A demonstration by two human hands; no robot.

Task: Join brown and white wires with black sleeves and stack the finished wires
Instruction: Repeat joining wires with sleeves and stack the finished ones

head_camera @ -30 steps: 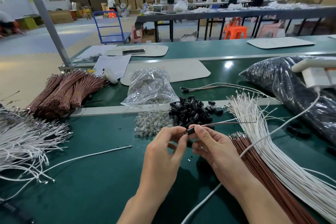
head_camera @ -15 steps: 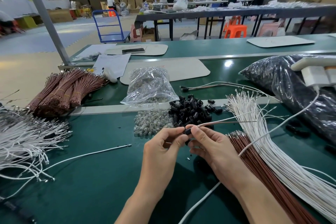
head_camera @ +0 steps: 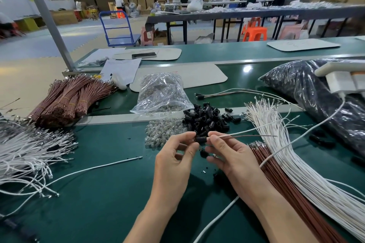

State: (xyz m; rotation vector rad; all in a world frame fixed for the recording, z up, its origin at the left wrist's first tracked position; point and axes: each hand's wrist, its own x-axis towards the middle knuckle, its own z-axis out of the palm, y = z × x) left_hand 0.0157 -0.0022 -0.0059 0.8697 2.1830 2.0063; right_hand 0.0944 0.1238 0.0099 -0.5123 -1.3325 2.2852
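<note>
My left hand (head_camera: 175, 156) pinches a black sleeve (head_camera: 200, 139) between thumb and fingertips. My right hand (head_camera: 227, 154) pinches a brown wire and a white wire (head_camera: 243, 134) just right of the sleeve; their ends enter it and their tails run off to the right. A second black sleeve (head_camera: 203, 153) shows under my right fingers. Loose black sleeves (head_camera: 207, 118) lie in a heap just beyond my hands. Loose brown wires (head_camera: 280, 179) and white wires (head_camera: 296, 154) fan out on the right. Two finished wires (head_camera: 217, 94) lie behind the heap.
Small clear bulbs (head_camera: 164, 130) lie left of the heap, behind them a clear plastic bag (head_camera: 162, 94). Bundled brown wires (head_camera: 73, 96) and tangled white wires (head_camera: 23, 150) lie at the left. A large black bag (head_camera: 316, 94) sits at the right. A single white wire (head_camera: 94, 167) crosses the green table (head_camera: 98, 203).
Both hands have risen slightly toward the sleeve heap. The sleeve now sits between the two hands on the wire ends.
</note>
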